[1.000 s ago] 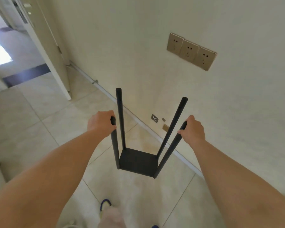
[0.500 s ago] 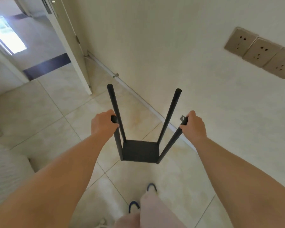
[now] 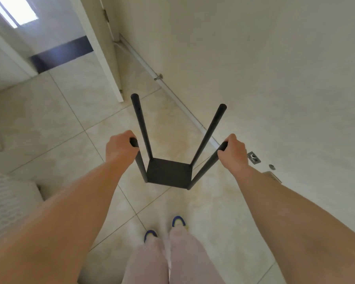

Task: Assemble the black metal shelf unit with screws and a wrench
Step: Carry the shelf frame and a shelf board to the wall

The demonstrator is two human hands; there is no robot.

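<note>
The black metal shelf unit (image 3: pixel 168 171) hangs in front of me above the tiled floor: a square black panel at the bottom with four round posts rising from its corners. My left hand (image 3: pixel 119 146) grips the top of the near left post. My right hand (image 3: pixel 233 152) grips the top of the near right post. The two far posts (image 3: pixel 140 124) stand free and point up and outward. No screws or wrench are visible.
A cream wall (image 3: pixel 254 68) runs along the right, with a small floor plate (image 3: pixel 254 157) and a door stop (image 3: pixel 158 77) at its base. An open white door (image 3: pixel 103 48) stands ahead on the left. My feet in blue shoes (image 3: pixel 178 221) stand on beige tiles.
I have turned and walked left along the wall; the wall sockets have left the view and the doorway has come closer. Both hands keep their grip on the near posts.
</note>
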